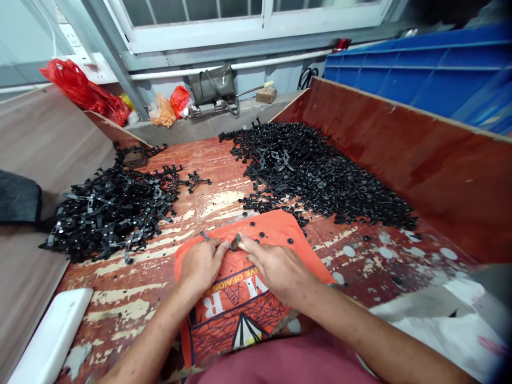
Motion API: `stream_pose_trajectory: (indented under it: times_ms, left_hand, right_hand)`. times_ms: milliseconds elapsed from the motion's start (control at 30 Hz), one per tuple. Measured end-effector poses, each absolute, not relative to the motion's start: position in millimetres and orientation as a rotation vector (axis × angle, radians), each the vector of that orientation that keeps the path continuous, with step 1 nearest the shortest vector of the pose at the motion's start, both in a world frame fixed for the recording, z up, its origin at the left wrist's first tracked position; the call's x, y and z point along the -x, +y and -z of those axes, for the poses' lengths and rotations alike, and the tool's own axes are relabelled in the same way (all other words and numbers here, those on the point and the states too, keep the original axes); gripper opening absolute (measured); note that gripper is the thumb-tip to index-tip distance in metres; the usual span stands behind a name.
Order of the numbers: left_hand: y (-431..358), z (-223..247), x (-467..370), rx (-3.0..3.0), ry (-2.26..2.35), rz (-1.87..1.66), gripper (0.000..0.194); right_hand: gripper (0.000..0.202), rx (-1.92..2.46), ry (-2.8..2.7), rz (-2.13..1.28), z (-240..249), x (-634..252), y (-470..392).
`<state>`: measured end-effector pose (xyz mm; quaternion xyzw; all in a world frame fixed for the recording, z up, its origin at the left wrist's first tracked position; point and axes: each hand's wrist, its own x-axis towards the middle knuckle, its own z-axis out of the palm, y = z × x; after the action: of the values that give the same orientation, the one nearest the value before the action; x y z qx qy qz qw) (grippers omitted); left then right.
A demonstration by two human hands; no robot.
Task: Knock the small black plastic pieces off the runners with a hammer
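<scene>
Resting on an orange cloth near the middle of the worktop, both hands meet at their fingertips over one small dark part. The left hand lies knuckles up, its thumb and forefinger closed on the near left edge of that part. The right hand reaches in from the right, its fingers pinched on the same piece from the other side. What kind of piece it is cannot be told; it is too small and half covered by the fingertips.

A few loose black discs lie on the cloth just beyond the hands. Farther off, to the right, a large heap of black plastic parts spreads along the red side wall. A second heap of black frames sits at the far left, well apart from the first. A white flat object lies at the near left corner. Red plastic bags and a dark bag rest below the window at the far end.
</scene>
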<state>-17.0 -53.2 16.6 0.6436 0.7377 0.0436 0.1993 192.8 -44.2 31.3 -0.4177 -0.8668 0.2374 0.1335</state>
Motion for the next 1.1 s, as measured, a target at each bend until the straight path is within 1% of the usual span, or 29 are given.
stream_pose_trajectory:
  times_ms: [100,233,367,467,567,700,800,933,1000,1100]
  left_hand:
    - [-53.4,-16.2,17.3,-1.791,2.077,-0.105,0.05]
    - [-53.3,-15.8,16.9,-1.797,2.084,-0.09,0.052]
    - [-52.7,-13.6,16.0,-1.802,2.085,-0.086,0.05]
    - [-53.6,-13.0,17.4,-1.791,2.076,-0.094,0.052]
    - [-57.3,-18.4,22.0,-1.764,1.964,-0.249,0.058]
    - [-64.1,-33.4,27.9,-1.771,1.956,-0.585,0.06]
    - [-68.6,-42.2,27.3,-1.771,1.99,-0.632,0.067]
    - [-74.7,-42.6,22.2,-1.664,1.777,-0.605,0.07]
    - [-77.1,-40.8,19.4,-1.587,1.663,-0.59,0.068]
    - [-79.3,-41.2,13.7,-1.504,1.526,-0.561,0.058]
  right_hand:
    - [0.049,1.183,-2.411,-0.661,-35.3,-193.6,-40.9]
    - [0.047,1.286,-2.593,-0.66,-37.2,-191.0,-38.7]
    - [0.049,1.304,-2.556,-0.62,-37.3,-187.5,-38.9]
    - [0.047,1.316,-2.582,-0.684,-38.9,-184.6,-38.5]
    - [0.045,1.277,-2.523,-0.774,-42.9,-189.1,-35.1]
    - [0.038,1.188,-2.204,-0.878,-50.6,-216.2,-32.6]
    - [0.037,1.288,-2.103,-0.909,-50.2,-241.5,-42.0]
    - [0.037,1.397,-2.064,-1.021,-38.0,-262.3,-67.3]
    - [0.037,1.399,-2.047,-1.059,-32.6,-266.8,-78.3]
    - [0.035,1.406,-2.016,-1.104,-31.7,-269.2,-86.1]
